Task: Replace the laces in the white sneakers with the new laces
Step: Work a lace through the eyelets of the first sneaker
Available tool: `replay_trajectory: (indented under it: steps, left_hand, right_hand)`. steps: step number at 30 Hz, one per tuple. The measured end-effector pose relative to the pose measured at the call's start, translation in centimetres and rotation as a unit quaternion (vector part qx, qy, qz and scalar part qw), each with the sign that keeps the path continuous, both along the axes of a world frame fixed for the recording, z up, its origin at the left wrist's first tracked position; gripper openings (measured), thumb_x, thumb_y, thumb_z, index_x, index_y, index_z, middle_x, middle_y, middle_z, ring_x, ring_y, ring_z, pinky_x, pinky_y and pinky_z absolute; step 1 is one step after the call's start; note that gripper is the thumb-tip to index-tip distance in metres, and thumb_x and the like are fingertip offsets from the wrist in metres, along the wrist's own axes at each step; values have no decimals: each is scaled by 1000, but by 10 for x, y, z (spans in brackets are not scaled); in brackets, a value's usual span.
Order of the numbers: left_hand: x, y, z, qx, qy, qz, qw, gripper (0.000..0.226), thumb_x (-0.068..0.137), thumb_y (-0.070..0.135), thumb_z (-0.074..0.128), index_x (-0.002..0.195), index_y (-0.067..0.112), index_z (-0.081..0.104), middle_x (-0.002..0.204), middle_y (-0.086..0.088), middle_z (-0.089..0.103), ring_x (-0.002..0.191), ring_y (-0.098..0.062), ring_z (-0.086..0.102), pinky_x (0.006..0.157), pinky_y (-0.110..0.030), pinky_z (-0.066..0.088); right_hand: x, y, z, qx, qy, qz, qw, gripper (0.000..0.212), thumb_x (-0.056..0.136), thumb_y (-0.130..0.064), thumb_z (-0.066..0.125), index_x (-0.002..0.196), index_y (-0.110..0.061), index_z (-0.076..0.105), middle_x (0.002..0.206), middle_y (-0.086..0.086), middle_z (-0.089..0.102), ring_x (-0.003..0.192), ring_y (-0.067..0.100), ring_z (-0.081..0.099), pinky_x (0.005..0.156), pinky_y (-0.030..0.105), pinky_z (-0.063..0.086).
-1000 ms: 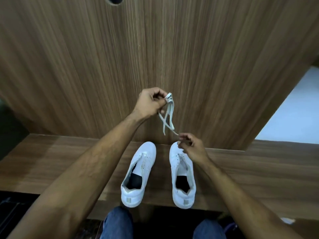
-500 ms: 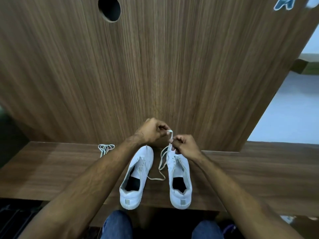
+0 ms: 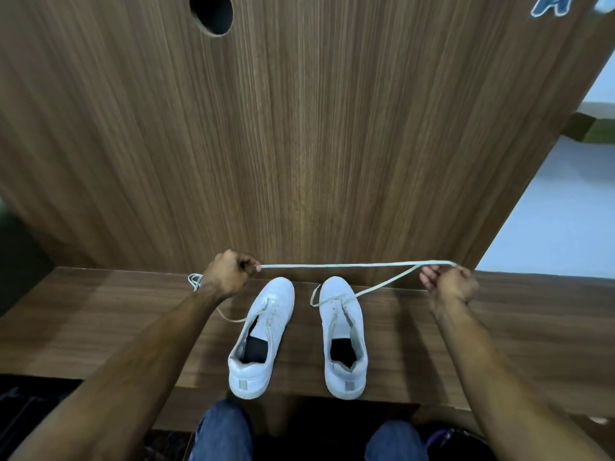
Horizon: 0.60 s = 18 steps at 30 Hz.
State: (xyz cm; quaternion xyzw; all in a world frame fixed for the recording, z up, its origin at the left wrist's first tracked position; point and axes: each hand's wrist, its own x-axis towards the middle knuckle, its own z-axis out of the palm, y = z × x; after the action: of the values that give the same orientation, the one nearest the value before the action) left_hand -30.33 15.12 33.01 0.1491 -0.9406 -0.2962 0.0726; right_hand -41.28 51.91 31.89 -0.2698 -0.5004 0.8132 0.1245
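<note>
Wood-grain back panel (image 3: 332, 128) above a wooden shelf (image 3: 100, 321); on the shelf, side by side with toes to the panel, left sneaker (image 3: 266, 331) and right sneaker (image 3: 342, 331). Stretched above the toes, a lace (image 3: 332, 265) — pinched by left hand (image 3: 229, 274) at one end, looped over loosely curled right hand (image 3: 447, 282), then trailing down onto the right sneaker. Behind the left wrist, a second lace bundle (image 3: 194, 281). Likely trouble: uneven halves, or the slack tail snagging on the shoe — cause, loose hold on the right.

Two white sneakers, left (image 3: 261, 334) and right (image 3: 344, 334), stand side by side, toes away, unlaced. A white lace (image 3: 336, 266) stretches taut above them, its end trailing over the right sneaker. Another lace (image 3: 194, 281) lies bundled farther left.
</note>
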Motion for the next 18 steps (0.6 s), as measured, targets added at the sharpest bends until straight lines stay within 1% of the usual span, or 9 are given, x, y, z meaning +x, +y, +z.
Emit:
replay_trajectory:
  steps: [5,7,8,10,12,14,15,17,18]
  left_hand:
    - [-12,25,7,14,26,-24,999,9,86,36,66,82,33,73,67,20,62,76,-10,61,75,-29,49]
    - [-16,34,7,28,30,-36,998,8,84,38,67,79,35,72,70,18,65,76,-9,63,75,-30,51]
    - [-20,45,4,35,34,-50,998,8,84,38,67,79,35,72,70,18,65,74,-8,62,74,-30,51]
    - [-23,61,3,46,42,-73,995,7,84,37,68,83,33,74,67,18,64,68,-2,57,71,-29,50]
    - [-27,83,-1,68,43,-111,991,9,85,36,68,85,30,75,67,18,64,66,2,56,71,-30,51]
    - [-28,104,-3,87,39,-154,984,9,85,36,68,86,30,75,71,18,67,70,1,61,74,-33,55]
    - [-29,112,-4,87,39,-171,981,9,85,36,67,86,30,74,73,18,68,73,-1,63,75,-35,56]
    - [-28,123,-6,86,34,-196,976,9,85,34,66,87,30,74,75,19,69,76,-3,65,76,-38,56]
    - [-28,124,-8,84,32,-200,976,9,85,34,66,87,30,74,75,19,69,76,-3,64,77,-38,56]
  right_hand:
    - [-8,7,44,-6,111,9,994,24,93,-3,46,79,-22,52,77,5,64,60,14,62,62,33,57]
    - [-14,8,53,73,97,67,990,22,91,-5,49,82,-24,54,84,7,66,65,16,64,60,33,56]
    - [-13,12,53,158,74,100,979,20,89,-7,50,84,-26,55,89,9,67,70,19,65,62,35,55]
    - [-9,6,41,383,23,172,907,23,80,-14,55,97,-29,58,109,12,65,88,28,65,80,44,54]
    - [6,-5,25,521,2,268,810,41,80,-11,65,117,-27,59,123,9,55,102,26,60,94,35,48]
    - [28,-26,12,526,36,393,754,43,81,-7,70,122,-19,61,118,6,54,102,18,56,89,22,43]
    - [39,-37,6,520,64,446,726,38,82,-7,71,119,-16,63,113,3,55,101,15,55,88,21,42]
    - [52,-54,-5,552,106,493,664,16,86,-13,67,96,-26,67,96,-7,55,93,14,54,86,29,43]
    - [54,-57,-8,562,113,494,654,20,88,-15,63,80,-34,62,87,-12,53,86,13,53,82,31,44]
